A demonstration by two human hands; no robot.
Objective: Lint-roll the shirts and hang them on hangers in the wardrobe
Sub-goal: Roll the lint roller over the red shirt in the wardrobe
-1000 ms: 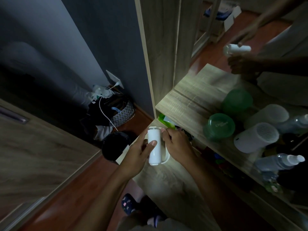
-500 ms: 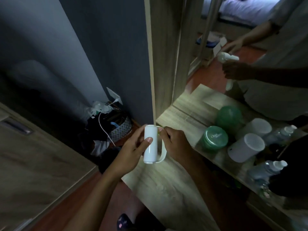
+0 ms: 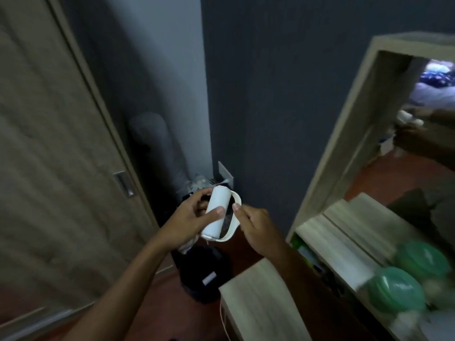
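I am watching both hands working in mid-air in front of a dark wall, above a dark bin [image 3: 204, 274] on the floor. The left hand [image 3: 189, 217] is gripping the lint roller [image 3: 219, 198] by its white roll, its fingers [image 3: 197, 196] curling round the back and the thumb pressing on the front. The right hand [image 3: 256, 227] is pinching the roller's curved handle loop [image 3: 235, 227] between thumb and forefinger (whether it is adjusting or only steadying the loop, I cannot tell).

I am judging the task to be barely begun: the tool is in hand, but no shirt and no hanger is showing anywhere, so nothing is being rolled or hung yet. All the rolling and all the hanging are left to do.

A wood-grain door [image 3: 61, 168] with a recessed pull is standing to the left, possibly the wardrobe, and it is looking closed. To the right a wooden counter [image 3: 258, 291] is carrying green jars [image 3: 396, 289] beneath a framed mirror [image 3: 406, 168].
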